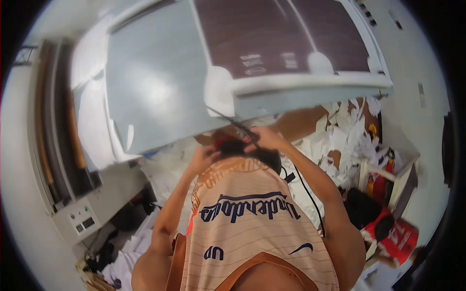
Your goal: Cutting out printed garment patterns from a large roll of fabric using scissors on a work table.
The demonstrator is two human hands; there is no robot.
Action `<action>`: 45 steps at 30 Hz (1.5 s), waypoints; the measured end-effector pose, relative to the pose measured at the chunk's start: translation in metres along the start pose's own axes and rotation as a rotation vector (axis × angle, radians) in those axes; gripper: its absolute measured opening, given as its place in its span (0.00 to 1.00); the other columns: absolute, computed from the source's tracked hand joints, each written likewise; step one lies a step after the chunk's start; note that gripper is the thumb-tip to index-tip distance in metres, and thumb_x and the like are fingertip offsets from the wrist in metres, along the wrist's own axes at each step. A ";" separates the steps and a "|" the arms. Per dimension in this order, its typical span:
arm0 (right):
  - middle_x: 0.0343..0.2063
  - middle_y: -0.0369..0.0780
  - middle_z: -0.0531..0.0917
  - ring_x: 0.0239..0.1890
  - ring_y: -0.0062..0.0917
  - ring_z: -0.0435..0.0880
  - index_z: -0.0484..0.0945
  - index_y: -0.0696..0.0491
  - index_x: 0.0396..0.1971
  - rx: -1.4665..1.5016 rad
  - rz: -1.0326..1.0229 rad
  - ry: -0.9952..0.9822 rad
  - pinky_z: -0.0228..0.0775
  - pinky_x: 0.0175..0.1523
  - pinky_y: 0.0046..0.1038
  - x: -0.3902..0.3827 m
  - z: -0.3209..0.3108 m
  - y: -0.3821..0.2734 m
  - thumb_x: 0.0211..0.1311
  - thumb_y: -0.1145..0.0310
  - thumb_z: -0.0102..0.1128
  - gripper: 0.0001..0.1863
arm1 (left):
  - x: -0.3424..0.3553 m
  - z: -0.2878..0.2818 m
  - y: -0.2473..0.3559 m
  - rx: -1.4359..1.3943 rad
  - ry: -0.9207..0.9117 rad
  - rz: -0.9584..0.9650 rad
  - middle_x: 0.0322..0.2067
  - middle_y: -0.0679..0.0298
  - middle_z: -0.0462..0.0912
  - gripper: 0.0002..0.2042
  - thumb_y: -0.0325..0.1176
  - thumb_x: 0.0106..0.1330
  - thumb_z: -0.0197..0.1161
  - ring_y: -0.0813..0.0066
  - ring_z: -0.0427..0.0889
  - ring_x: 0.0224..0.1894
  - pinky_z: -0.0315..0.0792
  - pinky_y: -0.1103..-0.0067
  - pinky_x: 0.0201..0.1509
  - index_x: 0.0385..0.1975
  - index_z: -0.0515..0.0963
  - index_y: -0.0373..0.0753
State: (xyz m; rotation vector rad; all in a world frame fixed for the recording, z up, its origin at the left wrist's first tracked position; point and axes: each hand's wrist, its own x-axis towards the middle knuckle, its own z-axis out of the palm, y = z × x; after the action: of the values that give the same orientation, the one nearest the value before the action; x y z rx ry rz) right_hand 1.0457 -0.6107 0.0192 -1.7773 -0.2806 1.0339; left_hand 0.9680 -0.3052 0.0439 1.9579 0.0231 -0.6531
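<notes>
Both my hands are in front of my waist, just below the front edge of a large table. My right hand (264,139) is closed around a thin black cord (228,118), which runs up onto the table edge. To the left, my left hand (206,158) has its fingers curled by a dark bundle (233,147) at the hem of my tan sleeveless jersey (242,194). What those fingers hold, if anything, is hidden and slightly blurred. A black cable (310,196) hangs along the inside of my right forearm.
The grey tabletop (155,72) bears a dark maroon printed sheet (272,29) with white borders. Crumpled white paper (335,133) heaps beneath it. At left stands a machine with long rollers and a control panel (83,220). An open box (388,184) and red clothing (395,235) lie at right.
</notes>
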 end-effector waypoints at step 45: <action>0.40 0.43 0.87 0.44 0.23 0.86 0.78 0.63 0.43 1.148 0.197 1.903 0.79 0.51 0.27 -0.235 0.313 0.041 0.53 0.74 0.78 0.20 | 0.006 0.274 0.197 0.480 -1.684 0.968 0.27 0.53 0.83 0.13 0.38 0.57 0.73 0.61 0.84 0.32 0.76 0.71 0.38 0.36 0.85 0.37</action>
State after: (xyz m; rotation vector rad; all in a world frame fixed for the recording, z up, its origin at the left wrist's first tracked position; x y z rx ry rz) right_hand 0.6573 -0.5688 0.0688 -0.9830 1.3685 -0.6495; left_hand 0.9125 -0.6306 0.1158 0.9760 -2.0490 -1.4208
